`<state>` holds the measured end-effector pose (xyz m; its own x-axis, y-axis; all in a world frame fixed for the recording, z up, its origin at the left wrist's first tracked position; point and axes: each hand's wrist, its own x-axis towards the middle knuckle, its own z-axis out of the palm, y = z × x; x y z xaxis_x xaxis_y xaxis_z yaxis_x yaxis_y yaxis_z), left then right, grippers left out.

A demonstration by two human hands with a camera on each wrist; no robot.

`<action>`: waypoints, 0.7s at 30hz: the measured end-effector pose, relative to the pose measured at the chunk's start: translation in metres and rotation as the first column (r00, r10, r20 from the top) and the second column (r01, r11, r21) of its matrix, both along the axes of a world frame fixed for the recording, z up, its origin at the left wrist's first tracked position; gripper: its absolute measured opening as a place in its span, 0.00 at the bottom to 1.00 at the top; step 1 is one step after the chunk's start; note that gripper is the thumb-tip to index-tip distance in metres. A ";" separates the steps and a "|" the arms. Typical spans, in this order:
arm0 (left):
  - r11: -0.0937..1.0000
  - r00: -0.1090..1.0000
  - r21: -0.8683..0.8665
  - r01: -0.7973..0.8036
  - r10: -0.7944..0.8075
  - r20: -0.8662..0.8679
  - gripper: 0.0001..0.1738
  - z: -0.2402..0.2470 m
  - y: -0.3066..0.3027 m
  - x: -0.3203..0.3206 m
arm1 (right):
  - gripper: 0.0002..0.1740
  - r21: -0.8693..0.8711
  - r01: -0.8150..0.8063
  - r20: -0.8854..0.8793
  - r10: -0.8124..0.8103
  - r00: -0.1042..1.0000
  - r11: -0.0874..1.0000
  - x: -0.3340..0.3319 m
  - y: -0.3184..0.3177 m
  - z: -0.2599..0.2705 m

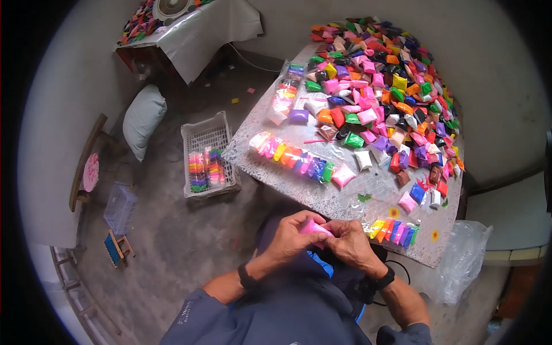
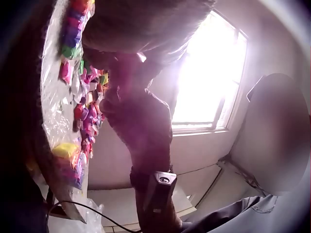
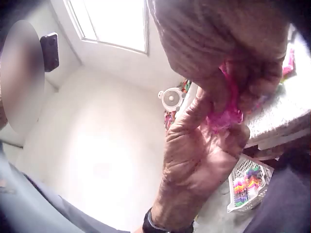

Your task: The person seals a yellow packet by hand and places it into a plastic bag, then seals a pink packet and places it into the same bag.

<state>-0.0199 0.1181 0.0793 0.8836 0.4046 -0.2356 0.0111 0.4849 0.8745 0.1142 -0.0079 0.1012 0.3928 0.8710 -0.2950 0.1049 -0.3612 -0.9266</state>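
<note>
Over the lap, close to the table's front edge, both hands hold one small pink packet (image 1: 314, 228). My left hand (image 1: 289, 239) grips its left side between thumb and fingers. The right hand (image 1: 349, 246) pinches the other end, its fingertips almost meeting the left ones. In the right wrist view the pink wrapping (image 3: 227, 119) shows crinkled between the hands. Just beyond the right hand, a clear sleeve with a row of coloured packets (image 1: 394, 232) lies on the table. A longer filled sleeve (image 1: 293, 158) lies farther left, with a loose pink packet (image 1: 343, 176) at its end.
A large heap of coloured packets (image 1: 379, 86) covers the back of the lace-patterned table (image 1: 322, 198). Another filled sleeve (image 1: 284, 98) lies at its left edge. On the floor stands a white crate (image 1: 187, 150) holding filled sleeves. Clear plastic (image 1: 464, 259) hangs at the right.
</note>
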 end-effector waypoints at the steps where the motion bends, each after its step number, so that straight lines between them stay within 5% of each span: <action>1: 1.000 1.000 0.007 -0.006 0.006 -0.004 0.16 0.001 -0.003 -0.001 | 0.11 -0.017 0.068 -0.040 -0.069 0.997 0.998 -0.005 -0.004 -0.002; 7: 0.995 0.999 -0.088 0.046 -0.045 0.014 0.10 -0.004 -0.010 -0.007 | 0.08 0.026 0.222 -0.182 -0.214 0.960 0.975 -0.021 -0.023 -0.007; 21: 0.992 0.990 0.059 0.112 -0.107 -0.090 0.06 -0.045 -0.034 -0.003 | 0.06 0.062 0.409 -0.239 -0.385 0.892 0.910 -0.044 -0.059 -0.040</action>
